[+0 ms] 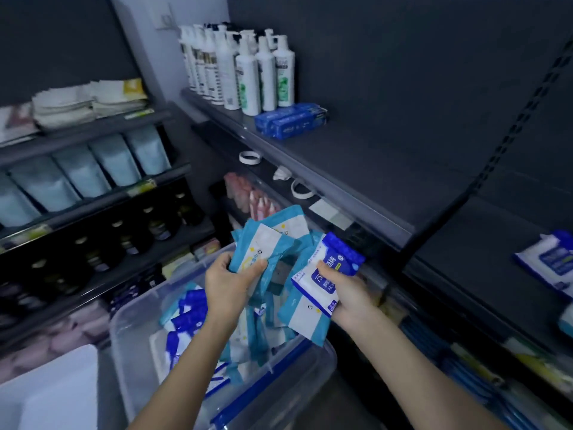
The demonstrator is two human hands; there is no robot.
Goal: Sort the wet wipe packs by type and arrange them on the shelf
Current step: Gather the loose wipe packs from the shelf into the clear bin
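- White pump bottles point(248, 66): upright, clustered, top centre.
- Blue boxes point(291, 119): flat, just beside the bottles.
- White tape rolls point(250, 157): flat, one level lower, apart.
- Pale blue pouches point(93, 169): upright, in a row, left.
- Dark jars point(155, 225): in rows under the pouches.
- Pink bottles point(248, 193): blurred, centre.

A dark metal shelf point(356, 162) is seen running from upper left to lower right. At its far end, white pump bottles point(248, 69) are stood in close rows, with blue boxes point(291, 119) laid just beside them. On the lower shelf point(267, 167) two white tape rolls point(250, 157) are laid flat, and between them a small white object point(282, 173), possibly crumpled paper. On the right-hand shelf point(471, 262) a blue-and-white wipe pack point(548, 262) is laid flat.
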